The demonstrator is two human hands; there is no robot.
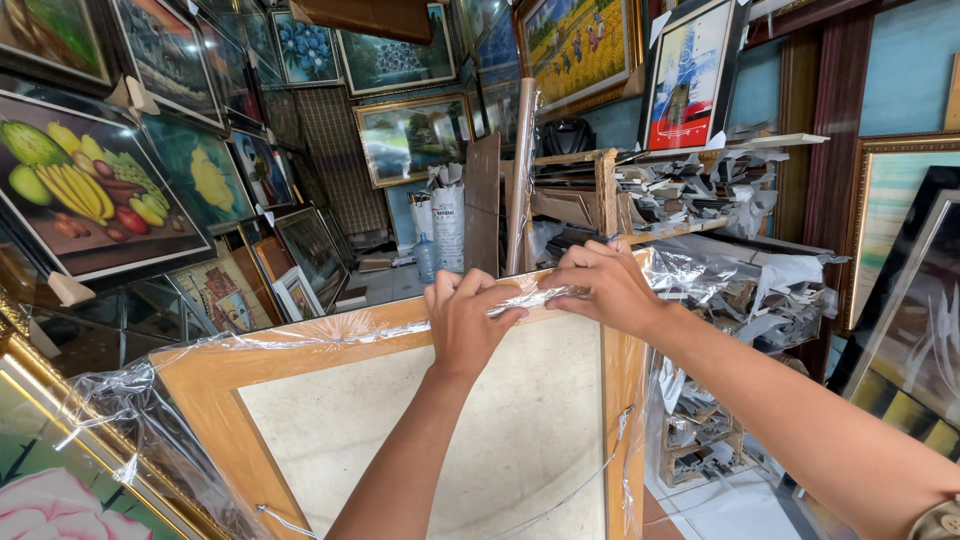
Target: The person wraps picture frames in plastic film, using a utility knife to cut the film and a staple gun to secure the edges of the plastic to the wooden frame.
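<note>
While the frame (420, 400) stands tilted below, a twisted strip of wrap (535, 297) is pinched along its top rail between left hand (465, 320) and right hand (603, 285), equally near.

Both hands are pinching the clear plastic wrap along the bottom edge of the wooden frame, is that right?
Not quite. The head view shows the left hand and right hand pinching the clear plastic wrap along the top edge of the wooden frame, not the bottom.

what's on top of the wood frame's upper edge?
Clear plastic wrap drapes over the frame, bunched where the left hand and right hand pinch it. The edge under the hands is hidden.
</note>
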